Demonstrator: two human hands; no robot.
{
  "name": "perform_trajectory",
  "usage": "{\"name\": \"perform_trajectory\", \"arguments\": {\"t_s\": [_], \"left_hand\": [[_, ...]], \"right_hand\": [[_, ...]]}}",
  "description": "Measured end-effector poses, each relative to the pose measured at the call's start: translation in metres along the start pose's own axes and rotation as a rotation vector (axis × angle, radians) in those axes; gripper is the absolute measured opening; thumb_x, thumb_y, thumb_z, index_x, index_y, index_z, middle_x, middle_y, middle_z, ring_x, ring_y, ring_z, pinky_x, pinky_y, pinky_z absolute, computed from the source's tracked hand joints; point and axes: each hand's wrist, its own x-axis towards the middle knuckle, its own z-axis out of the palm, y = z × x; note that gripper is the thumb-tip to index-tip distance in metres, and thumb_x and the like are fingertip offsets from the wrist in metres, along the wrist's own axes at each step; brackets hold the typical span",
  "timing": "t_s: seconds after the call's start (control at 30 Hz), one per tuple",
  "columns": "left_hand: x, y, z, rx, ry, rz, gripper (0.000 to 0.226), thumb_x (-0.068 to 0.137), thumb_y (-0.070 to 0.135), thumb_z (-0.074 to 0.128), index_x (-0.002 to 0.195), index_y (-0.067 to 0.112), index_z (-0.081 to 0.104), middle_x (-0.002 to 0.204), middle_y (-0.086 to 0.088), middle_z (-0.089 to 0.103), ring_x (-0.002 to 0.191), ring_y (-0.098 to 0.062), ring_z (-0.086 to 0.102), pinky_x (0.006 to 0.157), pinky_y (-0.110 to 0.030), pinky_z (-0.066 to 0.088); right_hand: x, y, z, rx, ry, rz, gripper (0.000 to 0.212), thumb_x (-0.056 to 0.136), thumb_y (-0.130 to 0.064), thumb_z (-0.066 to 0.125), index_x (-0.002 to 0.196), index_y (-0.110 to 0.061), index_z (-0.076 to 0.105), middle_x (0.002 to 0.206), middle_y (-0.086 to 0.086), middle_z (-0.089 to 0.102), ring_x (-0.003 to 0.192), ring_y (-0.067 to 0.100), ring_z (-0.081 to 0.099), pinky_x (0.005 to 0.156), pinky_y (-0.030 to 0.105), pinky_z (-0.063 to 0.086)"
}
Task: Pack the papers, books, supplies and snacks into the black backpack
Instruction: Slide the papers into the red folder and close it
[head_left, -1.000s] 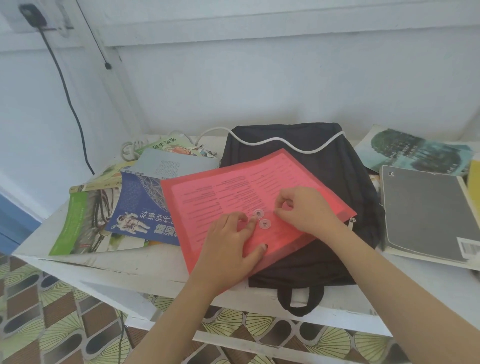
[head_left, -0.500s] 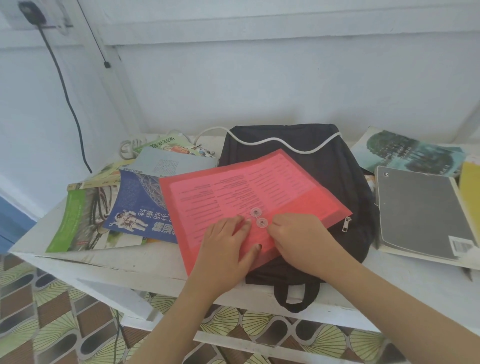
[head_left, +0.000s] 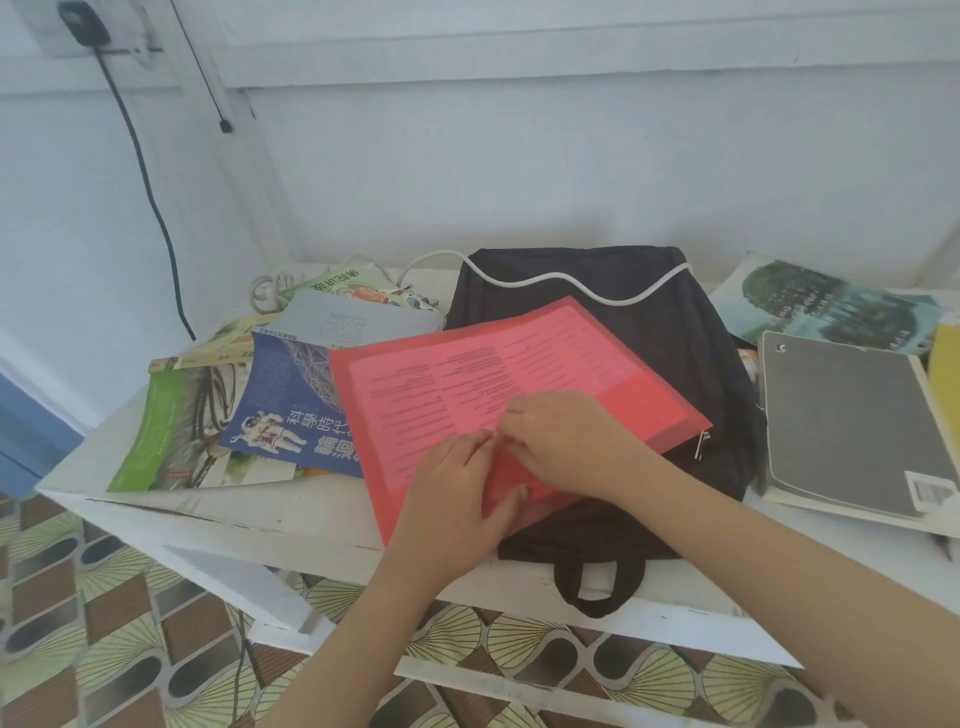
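Observation:
The black backpack (head_left: 649, 322) lies flat on the white table (head_left: 260, 514), zipped, its carry loop hanging over the front edge. A translucent red folder (head_left: 467, 374) with printed sheets inside lies across it, overhanging to the left. My left hand (head_left: 457, 488) presses flat on the folder's near flap. My right hand (head_left: 571, 441) sits just beside it with fingers curled down at the flap's closure, covering the two buttons; its fingertips are hidden.
Left of the folder is a loose pile: a blue book (head_left: 280, 415), a green magazine (head_left: 171, 431), a grey booklet (head_left: 337, 322) and a coiled white cable (head_left: 270, 291). On the right lie a grey notebook (head_left: 852, 421) and a tree-cover book (head_left: 831, 306).
My right hand slid from the right of the two buttons to over them, hiding them. My left hand stayed on the flap. The view shifted slightly.

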Motion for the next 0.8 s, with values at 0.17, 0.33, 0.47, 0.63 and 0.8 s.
{"name": "perform_trajectory", "arguments": {"t_s": [0.17, 0.33, 0.47, 0.63, 0.8], "left_hand": [[-0.002, 0.003, -0.001, -0.004, 0.015, -0.023, 0.064, 0.083, 0.055, 0.042, 0.125, 0.009, 0.056, 0.124, -0.004, 0.058, 0.113, -0.019, 0.051, 0.097, -0.018, 0.023], [-0.005, 0.003, 0.000, -0.024, 0.024, -0.053, 0.066, 0.082, 0.057, 0.041, 0.125, 0.011, 0.058, 0.126, -0.002, 0.057, 0.116, -0.017, 0.050, 0.098, -0.020, 0.025], [-0.004, 0.002, 0.001, -0.011, 0.028, -0.049, 0.062, 0.082, 0.055, 0.043, 0.119, 0.009, 0.063, 0.123, -0.003, 0.060, 0.113, -0.019, 0.053, 0.097, -0.024, 0.029], [-0.005, 0.001, 0.001, -0.001, 0.032, -0.047, 0.062, 0.084, 0.055, 0.043, 0.119, 0.008, 0.063, 0.124, -0.004, 0.060, 0.113, -0.020, 0.053, 0.098, -0.026, 0.030], [-0.005, 0.002, 0.001, 0.006, 0.025, -0.051, 0.062, 0.084, 0.054, 0.043, 0.119, 0.008, 0.063, 0.124, -0.004, 0.060, 0.114, -0.020, 0.053, 0.098, -0.026, 0.030]], "right_hand": [[0.028, 0.016, -0.006, 0.179, -0.135, 0.166, 0.010, 0.087, -0.021, 0.054, 0.090, -0.019, 0.064, 0.088, -0.009, 0.056, 0.083, 0.012, 0.052, 0.063, 0.025, 0.030], [0.043, 0.029, -0.003, 0.352, -0.219, 0.315, 0.007, 0.080, -0.020, 0.067, 0.085, -0.016, 0.069, 0.070, -0.015, 0.050, 0.076, 0.009, 0.048, 0.060, 0.026, 0.034], [0.046, 0.038, 0.004, 0.455, -0.203, 0.414, 0.006, 0.078, -0.022, 0.071, 0.077, -0.019, 0.066, 0.064, -0.016, 0.052, 0.072, 0.008, 0.051, 0.056, 0.018, 0.035], [0.038, 0.048, 0.010, 0.490, -0.151, 0.493, 0.010, 0.080, -0.026, 0.072, 0.078, -0.018, 0.068, 0.067, -0.014, 0.054, 0.068, 0.005, 0.050, 0.059, 0.024, 0.038], [0.022, 0.052, 0.012, 0.471, -0.132, 0.489, 0.009, 0.083, -0.026, 0.069, 0.077, -0.022, 0.063, 0.067, -0.014, 0.052, 0.068, 0.008, 0.049, 0.057, 0.022, 0.034]]}}
